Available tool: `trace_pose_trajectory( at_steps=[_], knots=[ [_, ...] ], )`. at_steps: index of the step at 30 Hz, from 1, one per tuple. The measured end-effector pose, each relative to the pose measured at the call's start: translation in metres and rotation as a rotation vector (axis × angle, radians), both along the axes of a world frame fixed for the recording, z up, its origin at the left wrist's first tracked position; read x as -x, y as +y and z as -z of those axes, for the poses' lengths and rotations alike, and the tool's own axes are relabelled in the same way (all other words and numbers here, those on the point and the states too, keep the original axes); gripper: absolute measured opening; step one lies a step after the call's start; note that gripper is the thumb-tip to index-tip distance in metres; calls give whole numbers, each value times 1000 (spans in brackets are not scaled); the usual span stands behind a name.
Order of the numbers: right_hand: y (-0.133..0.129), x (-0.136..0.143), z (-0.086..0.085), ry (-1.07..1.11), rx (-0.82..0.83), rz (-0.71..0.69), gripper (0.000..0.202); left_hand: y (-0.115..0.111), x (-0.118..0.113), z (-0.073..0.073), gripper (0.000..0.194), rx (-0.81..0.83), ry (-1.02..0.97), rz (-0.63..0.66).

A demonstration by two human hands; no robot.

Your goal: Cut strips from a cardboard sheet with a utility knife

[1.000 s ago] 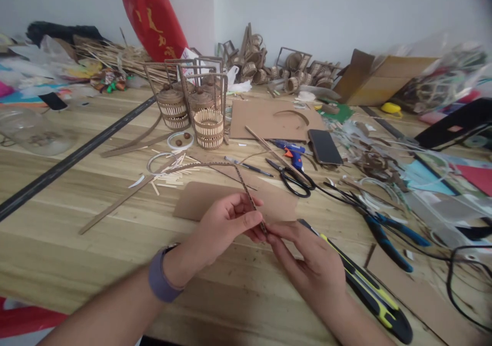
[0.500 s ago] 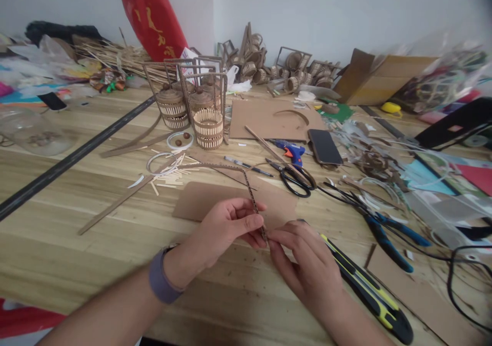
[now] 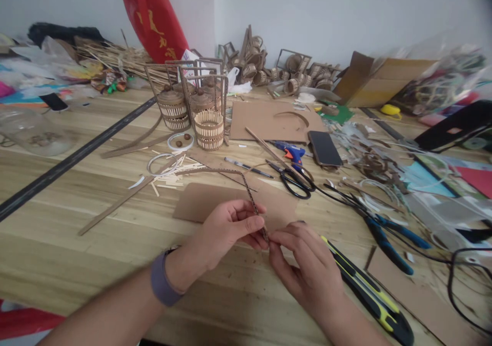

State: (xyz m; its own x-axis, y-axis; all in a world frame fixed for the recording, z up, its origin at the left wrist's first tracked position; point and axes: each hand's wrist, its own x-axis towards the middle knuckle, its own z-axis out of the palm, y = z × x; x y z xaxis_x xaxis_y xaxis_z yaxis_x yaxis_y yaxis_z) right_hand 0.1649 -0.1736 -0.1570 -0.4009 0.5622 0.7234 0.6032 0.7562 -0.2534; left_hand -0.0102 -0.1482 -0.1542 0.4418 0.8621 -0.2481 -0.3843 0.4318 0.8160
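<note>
Now we are pinching a narrow brown cardboard strip (image 3: 249, 193) with closed left fingers (image 3: 249, 226) and right fingers (image 3: 283, 239), its bend sitting farther right than a second ago, suggesting adjustment.

That bent strip (image 3: 249, 192) near the middle looks like matt corrugated cardboard, rough-fluted along its edge, over a smooth wood-grain tabletop (image 3: 84, 192). The open bucket (image 3: 208, 130) farther left has dull, pale wooden slats with cardboard-like bands. Over on the right, the utility knife (image 3: 369, 289) looks plastic, the phone (image 3: 325, 148) smooth and glassy.
</note>
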Motion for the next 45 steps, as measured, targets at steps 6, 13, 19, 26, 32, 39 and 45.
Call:
trace_pose_trajectory(
  at_steps=[6,13,19,26,32,39,45],
  knots=[
    [0,0,0,-9,-17,-7,19,0,-2,1,56,18,-22,43],
    [-1,1,-2,-21,-40,-7,20,-6,0,3,50,-204,189,159],
    [2,-3,-1,-67,-72,93,20,-15,3,-8,24,-615,640,64],
    [1,-2,4,-220,-99,111,16,-16,0,-7,8,-740,767,40],
    [2,-1,8,-323,-95,122,16,-16,-4,-4,11,-598,837,38],
    [1,1,10,-373,-54,92,23,-16,-8,0,12,-405,830,20],
    [4,1,12,-324,-13,92,18,-17,-9,4,12,-419,774,-20]
  ],
)
